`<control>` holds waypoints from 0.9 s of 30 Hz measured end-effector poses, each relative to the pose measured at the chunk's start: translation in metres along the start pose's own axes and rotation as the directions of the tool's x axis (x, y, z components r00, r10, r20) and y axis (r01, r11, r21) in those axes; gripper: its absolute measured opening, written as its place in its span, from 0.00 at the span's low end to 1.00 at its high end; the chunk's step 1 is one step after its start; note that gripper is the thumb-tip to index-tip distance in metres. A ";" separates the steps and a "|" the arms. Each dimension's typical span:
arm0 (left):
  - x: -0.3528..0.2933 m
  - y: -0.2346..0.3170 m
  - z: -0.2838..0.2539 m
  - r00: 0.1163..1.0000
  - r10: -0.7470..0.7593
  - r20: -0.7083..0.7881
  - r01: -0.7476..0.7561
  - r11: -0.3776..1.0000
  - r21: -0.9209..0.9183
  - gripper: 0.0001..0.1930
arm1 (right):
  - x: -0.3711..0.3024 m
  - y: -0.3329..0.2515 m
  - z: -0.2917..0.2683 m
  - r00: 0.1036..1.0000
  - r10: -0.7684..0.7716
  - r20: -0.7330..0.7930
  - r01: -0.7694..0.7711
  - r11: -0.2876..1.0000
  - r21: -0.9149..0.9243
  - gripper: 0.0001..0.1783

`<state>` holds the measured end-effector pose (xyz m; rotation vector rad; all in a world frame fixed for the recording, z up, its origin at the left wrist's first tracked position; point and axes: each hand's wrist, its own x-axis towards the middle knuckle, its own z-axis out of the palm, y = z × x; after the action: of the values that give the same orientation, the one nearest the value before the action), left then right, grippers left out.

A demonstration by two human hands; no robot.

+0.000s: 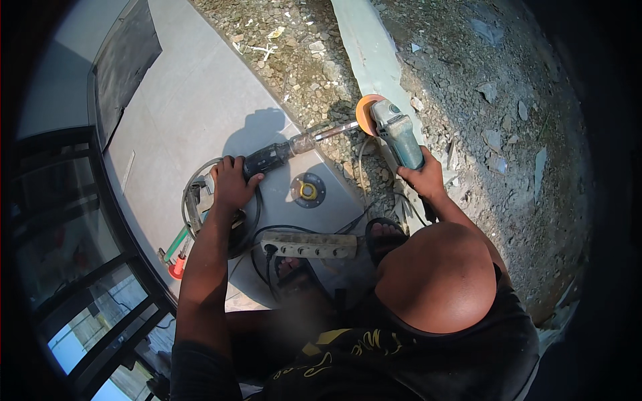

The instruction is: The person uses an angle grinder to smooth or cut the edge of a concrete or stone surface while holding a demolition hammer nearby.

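My left hand (233, 184) is closed around the rear of a dark rotary hammer (269, 158), which lies low over the grey tiles. A metal chisel bit (336, 130) sticks out of its front toward the right. My right hand (425, 176) grips the teal body of an angle grinder (399, 137). The grinder's orange disc (368, 115) meets the tip of the bit, or sits very close to it; whether they touch I cannot tell. On the tiles below the hammer lies a round black disc with a yellow centre (308, 191).
A dusty power strip (309, 245) with a black plug lies by my feet, with cables looping around it. Green and red tools (176, 259) lie at the left, beside a black-framed glass door (100, 200). Rubble (488, 120) borders the tiles.
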<state>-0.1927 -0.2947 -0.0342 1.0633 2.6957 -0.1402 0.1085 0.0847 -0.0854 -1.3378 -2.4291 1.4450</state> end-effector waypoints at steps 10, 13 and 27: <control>-0.001 -0.001 0.002 0.999 0.022 -0.048 -0.023 0.999 -0.029 0.37 | 0.002 -0.001 -0.006 0.995 0.055 0.080 -0.058 0.998 0.037 0.51; -0.001 0.000 0.003 0.999 0.021 -0.049 -0.022 0.999 -0.029 0.37 | 0.003 -0.002 -0.004 0.996 0.050 0.070 -0.058 0.991 0.121 0.50; -0.001 0.001 0.002 0.998 0.015 -0.054 -0.017 0.999 -0.031 0.37 | 0.008 0.001 -0.002 0.998 0.045 0.053 -0.048 0.997 0.064 0.51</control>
<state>-0.1906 -0.2947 -0.0358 1.0945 2.7262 -0.0669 0.1048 0.0913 -0.0878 -1.3694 -2.3731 1.5744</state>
